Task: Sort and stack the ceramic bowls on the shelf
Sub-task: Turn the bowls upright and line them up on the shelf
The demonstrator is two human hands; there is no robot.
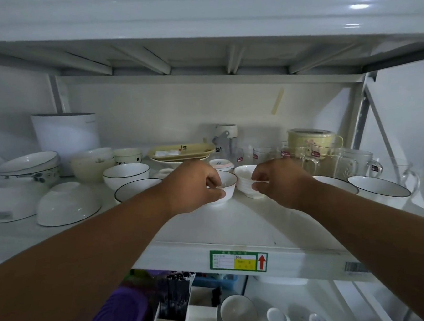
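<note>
Two small white bowls stand side by side at the middle of the white shelf. My left hand grips the red-rimmed small bowl, thumb and fingers curled round its near side. My right hand pinches the ribbed small bowl on its right side. Left of them are black-rimmed bowls, one partly behind my left forearm. Two white bowls lie upside down at the left. More black-rimmed bowls sit at the right.
A stack of patterned bowls and cream bowls stand at the back left by a white pot. A beige tray, glass mugs and a lidded container fill the back right. An upper shelf hangs low overhead.
</note>
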